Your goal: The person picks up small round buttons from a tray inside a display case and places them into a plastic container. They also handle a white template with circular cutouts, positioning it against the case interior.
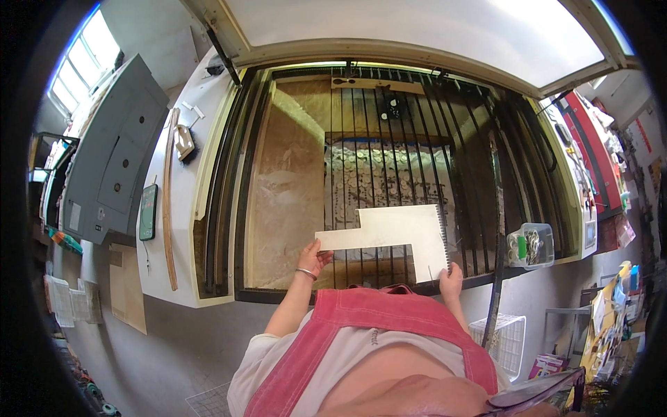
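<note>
Between my two hands I hold a pale, flat, L-shaped board with a finely toothed right edge. It lies level over the dark slats of a large open machine bed. My left hand is closed on the narrow left end of the board, with a bracelet at the wrist. My right hand pinches the board's lower right corner, near a short slit. Below the slats, many small round pale cut pieces lie heaped in the bottom of the machine.
The machine's raised lid stands over the far side. A clear plastic tub with ring-shaped pieces sits at the right front. Wooden strips and a dark green phone-like device lie on the left ledge. A white basket stands lower right.
</note>
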Demonstrator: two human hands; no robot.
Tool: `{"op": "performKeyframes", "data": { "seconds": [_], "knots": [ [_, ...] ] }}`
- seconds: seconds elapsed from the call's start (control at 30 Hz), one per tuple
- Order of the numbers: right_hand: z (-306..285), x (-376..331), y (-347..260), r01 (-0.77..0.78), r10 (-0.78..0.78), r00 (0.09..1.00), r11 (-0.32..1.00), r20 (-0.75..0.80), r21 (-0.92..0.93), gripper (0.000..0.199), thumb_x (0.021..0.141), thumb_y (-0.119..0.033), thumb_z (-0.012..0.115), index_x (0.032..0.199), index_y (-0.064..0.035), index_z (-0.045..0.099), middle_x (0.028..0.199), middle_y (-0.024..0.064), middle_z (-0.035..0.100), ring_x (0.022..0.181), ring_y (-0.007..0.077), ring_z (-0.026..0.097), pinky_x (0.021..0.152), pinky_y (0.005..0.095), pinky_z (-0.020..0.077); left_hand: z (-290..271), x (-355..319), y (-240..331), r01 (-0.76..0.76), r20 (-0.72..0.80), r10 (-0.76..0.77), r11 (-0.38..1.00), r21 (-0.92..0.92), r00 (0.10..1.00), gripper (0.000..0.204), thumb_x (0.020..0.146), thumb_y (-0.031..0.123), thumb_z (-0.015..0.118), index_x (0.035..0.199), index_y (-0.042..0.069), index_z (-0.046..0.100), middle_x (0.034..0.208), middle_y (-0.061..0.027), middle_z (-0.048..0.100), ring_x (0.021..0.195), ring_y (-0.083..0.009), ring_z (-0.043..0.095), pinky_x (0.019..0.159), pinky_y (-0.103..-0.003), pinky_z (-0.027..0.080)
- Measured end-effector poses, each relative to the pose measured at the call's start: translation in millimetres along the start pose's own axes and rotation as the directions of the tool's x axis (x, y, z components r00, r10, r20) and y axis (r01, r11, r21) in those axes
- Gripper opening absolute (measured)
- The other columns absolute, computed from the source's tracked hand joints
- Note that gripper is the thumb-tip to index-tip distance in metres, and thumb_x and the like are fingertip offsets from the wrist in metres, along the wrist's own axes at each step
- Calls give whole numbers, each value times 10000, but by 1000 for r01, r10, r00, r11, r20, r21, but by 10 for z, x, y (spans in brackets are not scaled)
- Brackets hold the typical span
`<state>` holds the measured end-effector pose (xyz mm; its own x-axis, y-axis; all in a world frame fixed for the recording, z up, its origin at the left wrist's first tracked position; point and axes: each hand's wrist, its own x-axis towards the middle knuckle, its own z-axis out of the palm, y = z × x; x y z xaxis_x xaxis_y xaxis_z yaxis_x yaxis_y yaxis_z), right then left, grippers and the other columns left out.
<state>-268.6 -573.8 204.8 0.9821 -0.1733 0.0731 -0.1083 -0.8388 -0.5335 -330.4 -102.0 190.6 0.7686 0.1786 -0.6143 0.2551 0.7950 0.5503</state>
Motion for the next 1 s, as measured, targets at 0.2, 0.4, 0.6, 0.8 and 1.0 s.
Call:
{"op": "performKeyframes", "data": {
  "seconds": [0.2,0.4,0.6,0.8,1.0],
  "knots": [
    [-70,-101,-240,-14,45,992,969,122,-247,596,897,-333,632,1370,0,490,1271,216,583,1191,383,540,1026,516,397,-161,49,-138,30,-19,-29,997,66,999,182,1011,280,587,1067,108,616,923,-53,695,756,-192,689,618,-342,573],
    [37,-283,-256,86,-39,989,939,144,-332,788,928,-418,582,1524,-7,270,1489,221,411,1350,368,432,1155,550,241,-183,86,-229,-19,-64,40,952,307,997,172,1012,279,583,1012,108,605,915,-34,688,753,-158,672,621,-298,543],
    [20,-301,-264,88,-35,986,941,164,-326,821,938,-446,558,1545,-7,223,1526,221,368,1367,366,418,1170,556,213,-197,71,-213,-122,-13,151,843,524,988,237,1012,325,581,1029,91,608,931,-30,689,803,-149,680,657,-302,533],
    [110,-328,-175,124,-83,989,922,126,-366,820,950,-463,533,1553,-12,207,1537,209,356,1351,361,437,1171,554,213,-257,95,-270,-192,34,209,805,562,977,298,1016,374,570,1042,81,617,938,-28,699,814,-145,681,692,-309,535],
    [112,-333,-165,113,-66,989,919,134,-378,826,957,-481,512,1558,-15,189,1546,204,341,1359,358,427,1175,549,207,-262,109,-293,-179,19,203,814,553,979,314,1009,389,582,1025,79,622,920,-29,703,808,-144,683,689,-306,540]
  ]
}}
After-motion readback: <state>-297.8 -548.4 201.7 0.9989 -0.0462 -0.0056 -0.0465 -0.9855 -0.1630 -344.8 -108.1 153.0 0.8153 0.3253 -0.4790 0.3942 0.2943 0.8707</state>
